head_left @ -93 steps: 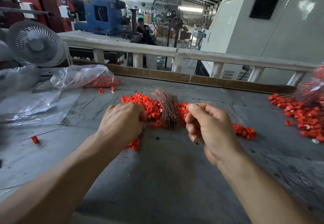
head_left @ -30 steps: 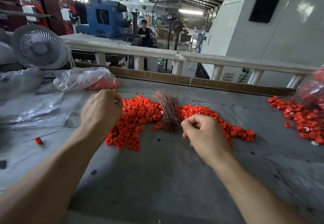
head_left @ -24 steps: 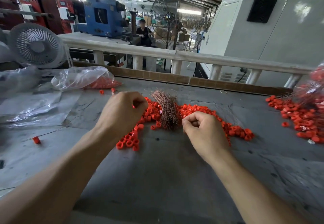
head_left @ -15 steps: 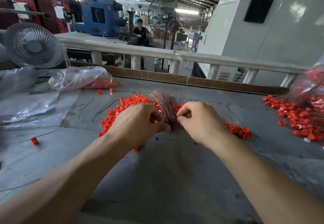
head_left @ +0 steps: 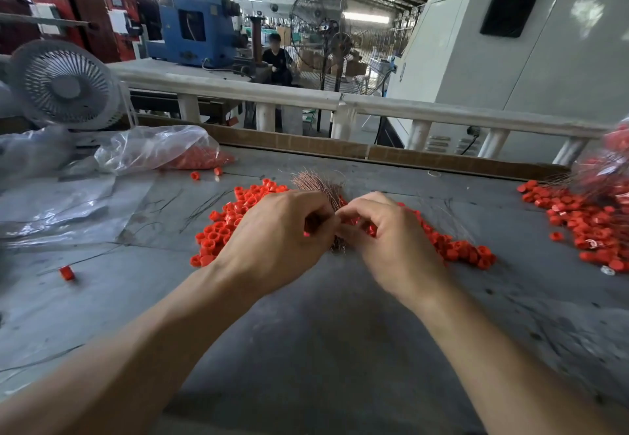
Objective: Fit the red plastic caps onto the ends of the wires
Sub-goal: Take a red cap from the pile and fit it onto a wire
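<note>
— What worried you, standing there?

— Both hands met right over the bundle of thin coppery wires on the grey, scuffed worktop. The left hand had its fingers curled tight, with a bit of red showing under them, a cap I'd guess. The right hand had its fingers curled too, tips against the left's, but I couldn't tell what they pinched.

— So what could have slipped?

— The wires looked hair-fine and springy, so one might bend or miss the opening. The small red plastic ring-shaped caps were smooth and lay heaped loose around both hands; a nudge could send some rolling, like the stray red cap off to the left.

— Anything else nearby?

— A crinkly clear plastic bag holding more caps, and another red heap well apart on the right.
</note>
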`<state>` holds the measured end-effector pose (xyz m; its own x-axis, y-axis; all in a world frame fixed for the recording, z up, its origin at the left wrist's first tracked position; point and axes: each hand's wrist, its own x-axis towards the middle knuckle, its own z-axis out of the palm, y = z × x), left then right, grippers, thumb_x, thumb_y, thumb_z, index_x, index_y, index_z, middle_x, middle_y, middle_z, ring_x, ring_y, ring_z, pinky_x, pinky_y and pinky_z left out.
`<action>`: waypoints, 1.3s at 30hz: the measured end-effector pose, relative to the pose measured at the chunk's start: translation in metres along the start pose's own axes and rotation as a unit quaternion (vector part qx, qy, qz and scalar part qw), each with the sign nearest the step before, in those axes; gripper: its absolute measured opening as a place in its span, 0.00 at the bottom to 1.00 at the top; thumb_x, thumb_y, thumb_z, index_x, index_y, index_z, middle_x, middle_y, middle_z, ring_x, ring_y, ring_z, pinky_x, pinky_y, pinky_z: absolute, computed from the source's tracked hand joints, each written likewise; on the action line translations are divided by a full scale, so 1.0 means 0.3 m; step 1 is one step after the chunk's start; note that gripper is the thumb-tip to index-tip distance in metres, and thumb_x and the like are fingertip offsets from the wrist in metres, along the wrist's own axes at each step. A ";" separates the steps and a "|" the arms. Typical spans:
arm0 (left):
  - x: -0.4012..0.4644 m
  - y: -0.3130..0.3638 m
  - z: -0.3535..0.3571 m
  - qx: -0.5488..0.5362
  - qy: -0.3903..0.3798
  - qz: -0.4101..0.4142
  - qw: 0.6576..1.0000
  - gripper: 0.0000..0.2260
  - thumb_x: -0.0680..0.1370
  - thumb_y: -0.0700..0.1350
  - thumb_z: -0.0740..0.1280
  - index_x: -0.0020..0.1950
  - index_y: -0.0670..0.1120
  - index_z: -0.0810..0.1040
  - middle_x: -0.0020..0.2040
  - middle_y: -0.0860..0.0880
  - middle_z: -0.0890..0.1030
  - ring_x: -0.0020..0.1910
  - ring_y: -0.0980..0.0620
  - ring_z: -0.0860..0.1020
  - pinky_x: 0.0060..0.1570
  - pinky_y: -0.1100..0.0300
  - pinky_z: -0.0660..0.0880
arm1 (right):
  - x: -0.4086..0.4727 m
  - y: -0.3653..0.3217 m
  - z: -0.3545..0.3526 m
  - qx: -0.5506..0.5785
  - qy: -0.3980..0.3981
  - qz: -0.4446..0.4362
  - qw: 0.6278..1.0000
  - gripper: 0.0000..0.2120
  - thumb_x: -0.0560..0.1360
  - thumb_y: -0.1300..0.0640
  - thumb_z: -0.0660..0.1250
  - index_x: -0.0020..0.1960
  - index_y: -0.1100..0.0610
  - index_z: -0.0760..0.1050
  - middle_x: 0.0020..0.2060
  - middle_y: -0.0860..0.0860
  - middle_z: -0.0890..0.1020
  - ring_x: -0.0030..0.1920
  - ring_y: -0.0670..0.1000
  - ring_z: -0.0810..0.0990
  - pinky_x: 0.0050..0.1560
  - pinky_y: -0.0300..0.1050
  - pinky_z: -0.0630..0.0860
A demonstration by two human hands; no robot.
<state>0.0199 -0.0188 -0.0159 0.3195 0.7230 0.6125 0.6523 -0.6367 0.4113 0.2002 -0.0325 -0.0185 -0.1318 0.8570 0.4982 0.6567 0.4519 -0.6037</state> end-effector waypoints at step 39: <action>0.003 -0.091 -0.056 0.067 -0.017 -0.183 0.981 0.02 0.75 0.49 0.75 0.44 0.55 0.84 0.41 0.58 0.82 0.42 0.56 0.79 0.44 0.56 0.77 | -0.027 -0.012 -0.033 0.311 0.108 0.208 0.921 0.04 0.80 0.60 0.69 0.47 0.58 0.80 0.28 0.49 0.79 0.25 0.46 0.69 0.22 0.38 0.63</action>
<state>-0.0092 -0.0055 -0.0152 0.0691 0.9066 0.4163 0.8114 -0.2938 0.5052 0.2062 -0.0436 -0.0142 0.2308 0.9489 0.2153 0.0566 0.2078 -0.9765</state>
